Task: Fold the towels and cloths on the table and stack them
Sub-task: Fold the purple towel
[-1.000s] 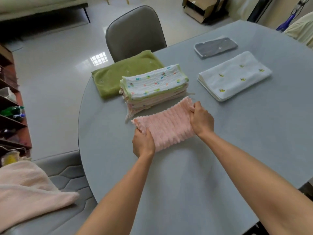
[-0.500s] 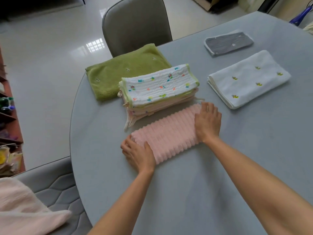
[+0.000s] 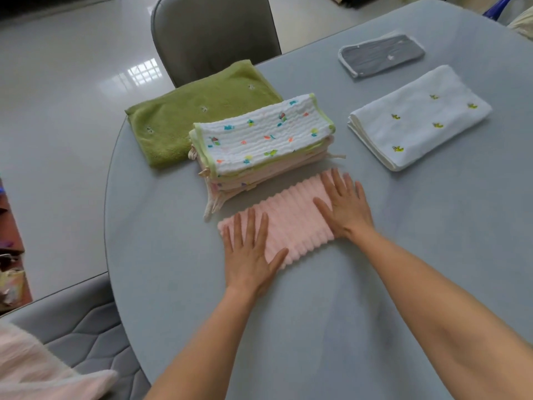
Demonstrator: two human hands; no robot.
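Pink and ribbed, the folded cloth (image 3: 291,223) was the one we had under our palms right then, lying on the tabletop (image 3: 331,327) roughly mid-width and nearer the left rim than the right. We had both hands flat on it with the fingers straight and spread, nothing pinched or gripped: the left hand (image 3: 249,255) over its near-left end, heel spilling onto the bare table, and the right hand (image 3: 344,210) over its far-right end. Our guess is that was to press the fold flat and push the air out of the fluffy pile so it wouldn't spring open before stacking.

The pink cloth's long axis ran on a diagonal, from near-left to far-right, and the ribs ran across it, short way. That diagonal pretty much matched the stack of patterned cloths (image 3: 265,140) sitting just behind it, so close the two nearly touched along the long edge. Seemed deliberate to us, since lined up like that it would only need lifting straight over onto the pile.

The other stuff looked sorted by type. A green towel (image 3: 184,116) lay folded at the far-left edge, partly tucked behind the stack, right in front of a grey chair (image 3: 213,33). A white towel (image 3: 418,116) with little yellow-green motifs sat further right, apart from everything, and a small grey cloth (image 3: 380,54) lay beyond it toward the far edge.
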